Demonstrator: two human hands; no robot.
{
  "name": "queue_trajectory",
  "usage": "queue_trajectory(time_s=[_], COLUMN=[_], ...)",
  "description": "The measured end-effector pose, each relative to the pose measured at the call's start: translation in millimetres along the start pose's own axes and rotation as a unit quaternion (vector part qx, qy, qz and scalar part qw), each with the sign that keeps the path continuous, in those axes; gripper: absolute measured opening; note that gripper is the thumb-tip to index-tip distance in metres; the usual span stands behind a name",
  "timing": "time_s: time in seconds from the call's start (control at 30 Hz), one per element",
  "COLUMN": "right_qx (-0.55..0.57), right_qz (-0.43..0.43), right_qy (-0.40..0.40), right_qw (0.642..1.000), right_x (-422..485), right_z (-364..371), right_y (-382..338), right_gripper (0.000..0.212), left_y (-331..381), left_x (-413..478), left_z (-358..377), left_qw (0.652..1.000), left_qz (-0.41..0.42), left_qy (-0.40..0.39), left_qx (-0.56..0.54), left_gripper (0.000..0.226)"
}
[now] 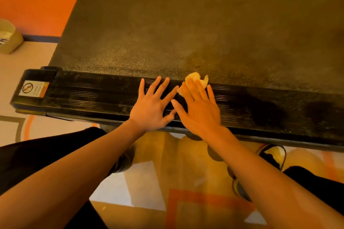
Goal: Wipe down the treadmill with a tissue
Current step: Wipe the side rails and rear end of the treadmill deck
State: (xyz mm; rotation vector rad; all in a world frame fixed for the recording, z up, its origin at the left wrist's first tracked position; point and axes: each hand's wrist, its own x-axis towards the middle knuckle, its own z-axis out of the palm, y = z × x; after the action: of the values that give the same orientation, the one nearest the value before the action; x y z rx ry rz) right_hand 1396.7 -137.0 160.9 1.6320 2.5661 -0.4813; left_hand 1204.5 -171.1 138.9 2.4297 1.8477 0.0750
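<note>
The treadmill fills the upper view: a dark textured belt (195, 24) and, along its near edge, a black ribbed side rail (93, 95). My right hand (199, 109) lies flat on the rail with straight fingers and presses a crumpled pale tissue (195, 78), which shows beyond the fingertips at the seam between rail and belt. Just left of it, my left hand (154, 106) rests flat on the rail with spread fingers and holds nothing. The two thumbs nearly touch.
A warning sticker (34, 89) marks the rail's left end cap. A beige cup-like container (8, 37) stands on the floor at far left. Below the rail lie a patterned orange and white floor, my dark-clothed knees and a shoe (273, 156).
</note>
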Motion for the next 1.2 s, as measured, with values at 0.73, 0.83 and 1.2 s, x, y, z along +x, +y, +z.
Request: queue_trajectory(time_s=[0.73, 0.83, 1.2], right_qx=[0.000, -0.036, 0.035], right_qz=[0.043, 0.115, 0.016], right_qy=[0.028, -0.004, -0.003], right_qw=[0.999, 0.993, 0.999], right_x=[-34.5, -60.0, -10.0], right_z=[-14.5, -25.5, 1.4], right_y=[90.2, 146.9, -16.0], right_gripper=[0.095, 0.101, 0.097], left_y=[1.8, 1.9, 2.3], left_x=[0.7, 0.5, -0.4], left_z=[-3.9, -2.3, -2.5], left_qw=[1.000, 1.000, 1.000], left_qz=[-0.005, -0.006, -0.010], left_qy=[-0.008, -0.003, -0.012], left_qx=[0.020, 0.019, 0.001], left_gripper=[0.074, 0.073, 0.077])
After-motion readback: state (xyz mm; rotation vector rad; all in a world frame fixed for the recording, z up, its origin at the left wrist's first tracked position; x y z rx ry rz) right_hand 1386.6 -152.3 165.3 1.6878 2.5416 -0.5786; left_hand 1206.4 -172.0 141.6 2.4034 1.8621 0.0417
